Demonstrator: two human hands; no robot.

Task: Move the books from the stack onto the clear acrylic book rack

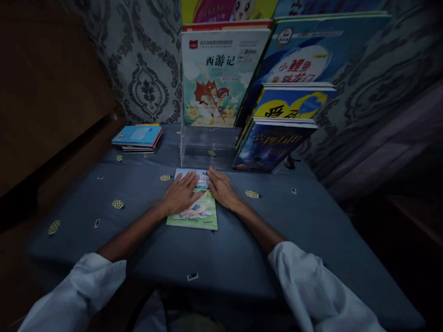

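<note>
A thin book (200, 215) with a green and pale blue illustrated cover lies flat on the cloth-covered table, in front of a clear book stand. My left hand (181, 192) rests flat across its left and middle part, fingers stretched forward. On its upper right edge lies my right hand (222, 188), palm down with the fingers extended. Neither hand grips the book; both cover part of its picture and title.
The clear tiered stand (207, 158) holds several upright books, among them a pale green book (225, 78) and a dark blue book (273, 146). A small stack of books (137, 135) lies at the back left. Patterned curtain (147, 84) hangs behind the grey tablecloth (137, 250).
</note>
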